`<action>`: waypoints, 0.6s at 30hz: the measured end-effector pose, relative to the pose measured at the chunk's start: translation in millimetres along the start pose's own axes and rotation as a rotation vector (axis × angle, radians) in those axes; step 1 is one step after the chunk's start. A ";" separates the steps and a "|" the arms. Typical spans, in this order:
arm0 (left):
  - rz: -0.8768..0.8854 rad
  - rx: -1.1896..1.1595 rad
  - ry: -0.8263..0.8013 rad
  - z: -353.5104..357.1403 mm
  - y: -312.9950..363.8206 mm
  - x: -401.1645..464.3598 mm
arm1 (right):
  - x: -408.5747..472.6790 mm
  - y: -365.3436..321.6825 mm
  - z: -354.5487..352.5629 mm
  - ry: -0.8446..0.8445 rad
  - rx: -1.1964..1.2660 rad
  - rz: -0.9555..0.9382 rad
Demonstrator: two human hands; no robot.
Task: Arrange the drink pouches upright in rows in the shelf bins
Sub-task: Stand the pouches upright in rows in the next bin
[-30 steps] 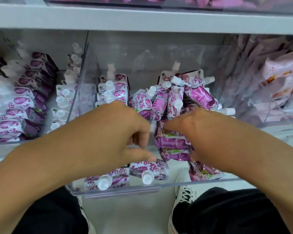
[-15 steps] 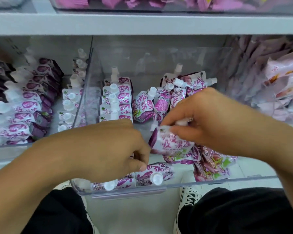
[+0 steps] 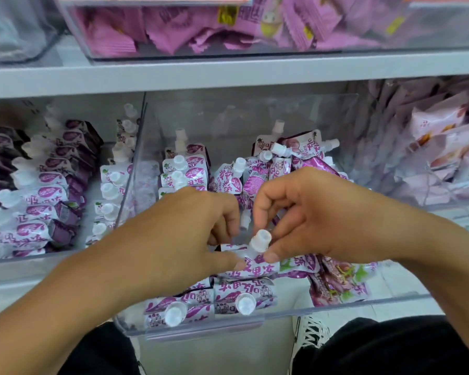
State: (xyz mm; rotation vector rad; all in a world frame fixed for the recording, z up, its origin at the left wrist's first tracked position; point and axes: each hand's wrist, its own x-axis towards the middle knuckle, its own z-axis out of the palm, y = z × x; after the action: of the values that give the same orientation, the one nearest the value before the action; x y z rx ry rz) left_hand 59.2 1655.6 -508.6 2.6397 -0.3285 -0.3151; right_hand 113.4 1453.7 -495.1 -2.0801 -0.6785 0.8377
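Your right hand (image 3: 309, 220) pinches the pouch (image 3: 251, 267) just below its white cap (image 3: 260, 240); your left hand (image 3: 179, 239) grips its left edge, upright above the clear bin's (image 3: 336, 303) front row.

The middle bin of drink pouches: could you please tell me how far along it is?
Partly done. A row of pouches stands upright along the clear bin's left side. Left hand and right hand together hold one pouch. A jumbled heap at the back and flat pouches remain.
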 end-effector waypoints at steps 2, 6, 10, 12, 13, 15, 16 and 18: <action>0.029 0.014 -0.038 3.3 2.8 -0.8 | -7.4 -1.1 -7.8 0.016 -0.191 0.018; 0.048 -0.061 0.082 8.3 6.0 -1.2 | -21.5 -4.7 -4.3 -0.028 -0.802 0.179; 0.026 0.001 0.016 11.1 2.6 -2.2 | -12.2 -3.0 26.2 -0.089 -1.041 0.208; 0.019 0.007 0.014 11.4 -3.8 -1.5 | -6.1 0.3 32.9 -0.026 -1.105 0.135; 0.008 0.004 0.000 10.3 -5.9 -1.0 | -4.1 0.6 32.7 -0.005 -1.136 0.101; -0.010 0.028 -0.080 5.7 -5.9 -1.9 | -4.0 1.3 26.6 0.013 -1.141 0.075; -0.011 0.043 -0.115 3.5 -5.7 -2.4 | -6.4 1.9 21.1 0.019 -1.101 0.085; 0.004 0.080 -0.121 2.2 -4.1 -3.2 | -16.2 1.2 6.4 0.058 -0.998 0.088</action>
State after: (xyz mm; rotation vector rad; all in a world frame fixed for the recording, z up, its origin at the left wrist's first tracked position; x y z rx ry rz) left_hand 56.3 1659.1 -511.9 2.7040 -0.3937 -0.4700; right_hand 98.4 1444.8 -493.7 -3.0108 -1.1288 0.5052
